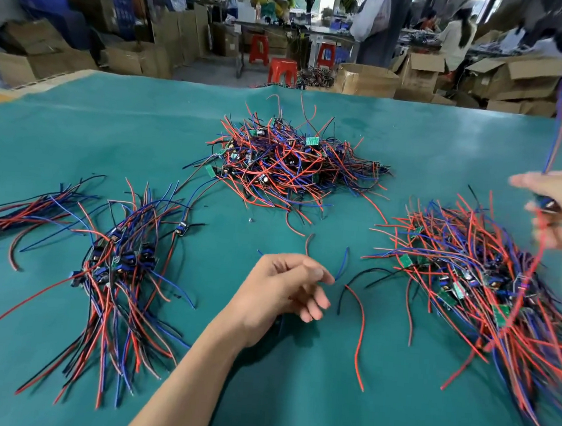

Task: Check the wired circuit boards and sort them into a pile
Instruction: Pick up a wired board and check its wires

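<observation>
Your right hand (552, 212) at three o'clock pinched one wired board (547, 205) above the right pile (487, 280). Your left hand (281, 289) hung loosely curled, holding nothing, over the table (79, 125), the left pile (120, 258) at nine o'clock.

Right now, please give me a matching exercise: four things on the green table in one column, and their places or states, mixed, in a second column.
Things:
1. tangled pile
2. combed pile
3. left hand
4. right hand

Places or states:
A. at the right edge, grips a wired board
B. at the centre front, holds nothing
C. at the left, wires lie roughly parallel
D. at the centre back of the green mat

Pairs: 1-D, 2-C, 3-B, 4-A
</observation>
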A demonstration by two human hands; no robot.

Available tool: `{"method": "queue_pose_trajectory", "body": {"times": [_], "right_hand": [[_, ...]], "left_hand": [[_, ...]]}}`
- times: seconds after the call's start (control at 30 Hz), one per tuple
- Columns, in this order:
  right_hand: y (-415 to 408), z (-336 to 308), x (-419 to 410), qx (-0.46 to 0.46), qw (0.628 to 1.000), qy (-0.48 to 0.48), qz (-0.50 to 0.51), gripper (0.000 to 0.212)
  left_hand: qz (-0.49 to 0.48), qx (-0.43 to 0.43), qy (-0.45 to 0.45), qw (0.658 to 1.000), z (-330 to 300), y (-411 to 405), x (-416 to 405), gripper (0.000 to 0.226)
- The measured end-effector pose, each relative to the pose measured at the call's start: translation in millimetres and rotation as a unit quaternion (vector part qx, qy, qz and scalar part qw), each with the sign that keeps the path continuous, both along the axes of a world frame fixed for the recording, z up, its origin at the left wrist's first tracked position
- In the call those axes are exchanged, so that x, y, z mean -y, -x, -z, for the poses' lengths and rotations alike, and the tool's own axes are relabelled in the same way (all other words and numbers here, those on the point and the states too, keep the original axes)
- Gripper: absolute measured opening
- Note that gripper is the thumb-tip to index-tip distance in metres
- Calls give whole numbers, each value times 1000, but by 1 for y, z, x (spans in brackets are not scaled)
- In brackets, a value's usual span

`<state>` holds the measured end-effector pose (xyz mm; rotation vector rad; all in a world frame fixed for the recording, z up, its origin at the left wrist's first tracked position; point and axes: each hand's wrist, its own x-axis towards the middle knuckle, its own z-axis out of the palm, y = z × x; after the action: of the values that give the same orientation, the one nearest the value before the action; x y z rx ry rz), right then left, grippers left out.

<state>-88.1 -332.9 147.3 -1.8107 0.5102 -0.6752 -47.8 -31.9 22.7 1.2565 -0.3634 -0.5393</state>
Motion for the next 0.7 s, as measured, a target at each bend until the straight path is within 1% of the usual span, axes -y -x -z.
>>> {"method": "queue_pose_trajectory", "body": {"times": [0.07, 0.1, 0.13, 0.17, 0.2, 0.23, 0.27, 0.33, 0.37, 0.47, 0.53, 0.6, 0.67, 0.7], "right_hand": [[6, -5, 36, -88, 991, 96, 1, 18], [12, -2, 51, -116, 984, 137, -11, 20], [14, 3, 60, -141, 973, 180, -16, 20], [14, 8, 64, -176, 960, 219, -6, 21], [13, 13, 65, -212, 945, 250, 21, 24], [14, 18, 62, -234, 931, 278, 39, 27], [14, 21, 54, -238, 920, 308, 52, 32], [8, 20, 24, -208, 912, 349, 47, 32], [1, 18, 4, -189, 911, 367, 26, 30], [-28, 15, -59, -144, 900, 397, -112, 15], [-57, 17, -91, -120, 891, 405, -168, 6], [-90, 17, -119, -70, 896, 396, -187, 11], [-125, 15, -139, -22, 906, 385, -175, 18], [-142, 14, -147, -9, 904, 396, -162, 23]], "left_hand": [[-73, -20, 36, 996, 1, -3, 1, 17], [-127, -13, 31, 991, 3, -4, 1, 17], [-193, 17, -7, 981, 5, -7, 0, 17], [-261, 68, -77, 960, 8, -10, -1, 18], [-312, 128, -161, 927, 11, -13, -3, 18], [-336, 181, -229, 895, 14, -14, -4, 17], [-333, 217, -274, 876, 16, -13, -4, 15], [-294, 242, -325, 866, 17, -10, 0, 11], [-282, 245, -341, 863, 18, -10, 1, 11], [-280, 248, -352, 858, 20, -12, 1, 12], [-282, 247, -348, 859, 19, -13, 0, 12], [-280, 247, -342, 862, 17, -12, 0, 12], [-278, 240, -339, 866, 16, -11, 0, 18], [-278, 237, -340, 867, 16, -11, 0, 20]]}}
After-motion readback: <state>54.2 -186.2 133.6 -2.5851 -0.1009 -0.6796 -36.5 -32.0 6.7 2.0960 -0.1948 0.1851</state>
